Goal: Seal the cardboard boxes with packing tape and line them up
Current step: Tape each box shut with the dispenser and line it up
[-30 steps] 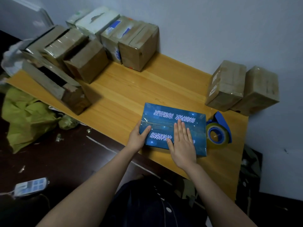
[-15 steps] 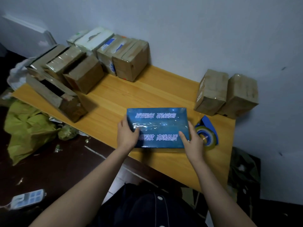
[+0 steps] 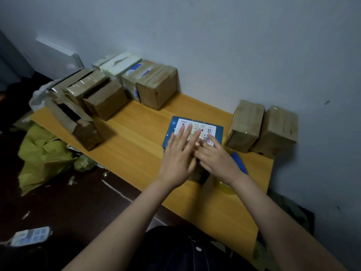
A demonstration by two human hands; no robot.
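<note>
1. While both palms lie flat on it, the blue box (image 3: pixel 197 123) sits label-up on the wooden table (image 3: pixel 136 137), just left of two taped brown boxes (image 3: pixel 246 124).
2. Left hand (image 3: pixel 176 159) and right hand (image 3: pixel 217 160) overlap there, fingers straight and spread, pressing down and gripping nothing (it's blurred, so I can't tell whether tape lies under them).
3. Progress looks like midway: that right-hand pair stands sealed and side by side at the wall, the back-left cluster (image 3: pixel 156 89) looks mostly taped, but the long carton (image 3: pixel 78 124) at the left edge gapes open.
4. Nearby, the blue tape dispenser (image 3: pixel 239 161) hides partly beneath the right wrist, awkward to reach, and a green bag (image 3: pixel 43 153) slumps below the table.
</note>
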